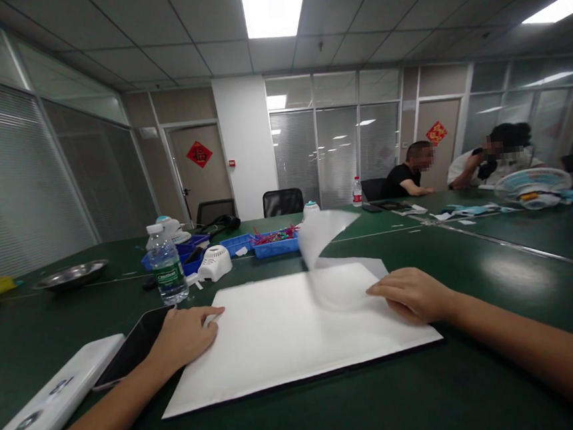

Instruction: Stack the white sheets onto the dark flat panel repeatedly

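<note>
A stack of large white paper (276, 329) lies on the green table in front of me. A thin, translucent sheet (321, 235) curls up from its far right part, blurred by motion. My left hand (186, 334) rests at the stack's left edge, index finger stretched onto the paper and thumb apart. On the right edge lies my right hand (416, 295), fingers extended to the left over the paper with the thumb nearer me. Neither hand is visibly gripping anything. Whether the right fingertips touch the curling sheet is unclear.
Left of the paper are a dark tablet-like device (135, 345), a white device (56, 396) and a water bottle (167, 265). Behind stand a white plastic housing (214, 263), blue trays (275, 246) and a metal dish (71, 275). Two people sit far right near a basket (532, 183).
</note>
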{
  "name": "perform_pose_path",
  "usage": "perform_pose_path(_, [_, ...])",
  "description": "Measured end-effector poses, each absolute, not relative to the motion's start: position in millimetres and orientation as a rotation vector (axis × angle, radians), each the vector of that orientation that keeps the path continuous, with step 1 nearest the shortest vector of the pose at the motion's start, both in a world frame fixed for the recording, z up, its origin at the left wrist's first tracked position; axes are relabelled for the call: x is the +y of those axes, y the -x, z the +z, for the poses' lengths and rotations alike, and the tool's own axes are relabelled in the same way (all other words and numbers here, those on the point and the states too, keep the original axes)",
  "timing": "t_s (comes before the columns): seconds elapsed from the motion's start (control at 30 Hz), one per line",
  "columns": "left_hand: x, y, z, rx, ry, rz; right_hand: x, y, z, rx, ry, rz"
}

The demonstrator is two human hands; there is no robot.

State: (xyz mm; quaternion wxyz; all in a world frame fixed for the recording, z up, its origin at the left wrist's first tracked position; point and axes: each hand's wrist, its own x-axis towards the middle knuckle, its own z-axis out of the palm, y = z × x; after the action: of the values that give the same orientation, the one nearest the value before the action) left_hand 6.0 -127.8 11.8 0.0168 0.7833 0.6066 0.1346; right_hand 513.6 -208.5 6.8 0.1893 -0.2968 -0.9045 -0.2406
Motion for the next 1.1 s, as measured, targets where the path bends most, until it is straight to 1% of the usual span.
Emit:
perform_pose_path(0.07, [-128, -7, 12, 1.890, -2.422, 0.434, -210, -510, 7, -2.605, 0.738, -0.659])
perform_pose_path(0.2, [-127, -6, 11, 1.880, -2.367, 0.454, -213, -512, 8, -2.586, 0.695, -0.638])
perform_pose_path(0.4, [-125, -3, 13, 1.840, -2.118, 0.728, -213, -519, 9, -2.540, 0.696, -0.607])
perform_pose_path(0.47, [-126, -3, 14, 1.822, -2.094, 0.763, -212, -520, 7, -2.541, 0.693, -0.607])
perform_pose_path(0.63, [-123, -4, 7, 1.877, -2.182, 0.707, -213, -514, 5, -2.563, 0.651, -0.642])
perform_pose_path(0.8, [-114, -2, -5, 1.838, -2.359, 0.691, -218, -508, 9, -2.528, 0.604, -0.628])
perform_pose_path(1.1, [-119, -4, -4, 1.843, -2.360, 0.513, -221, -509, 10, -2.445, 0.502, -0.638])
